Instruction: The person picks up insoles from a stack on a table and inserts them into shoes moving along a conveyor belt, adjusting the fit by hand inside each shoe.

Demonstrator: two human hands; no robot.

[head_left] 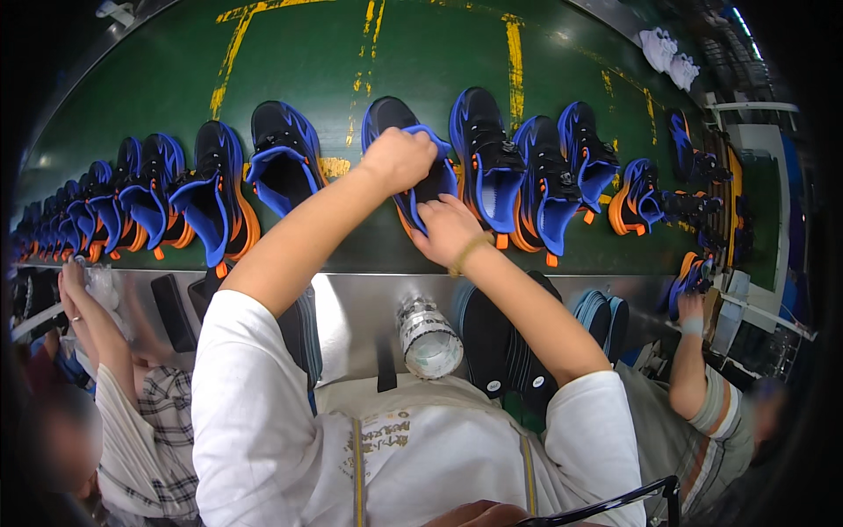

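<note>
Closest in, a white-sleeved torso fills the bottom of the view, and just beyond it a clear plastic bottle (429, 338) lies on the steel ledge (351, 303) beside a stack of dark insoles (496, 338). Both forearms reach up and forward from here. The right hand (448, 230) is pressed against the near, heel end of a black-and-blue shoe (411, 158), fingers curled onto its edge, a yellowish band at the wrist. The left hand (398, 158) sits higher on that same shoe, closed into a fist around the blue collar at the shoe's opening. The shoe lies on the green belt (421, 61), in the middle of a long row of matching black, blue and orange shoes: one (283, 156) just to its left, another (487, 158) just to its right, touching or nearly so. At the left edge, a neighbouring person's hand (72, 281) rests by the ledge; at the right, another person's arm (689, 351) reaches up toward a shoe. Farthest off, yellow painted lines cross the belt, and pale shoes (669, 54) sit at the top right.
</note>
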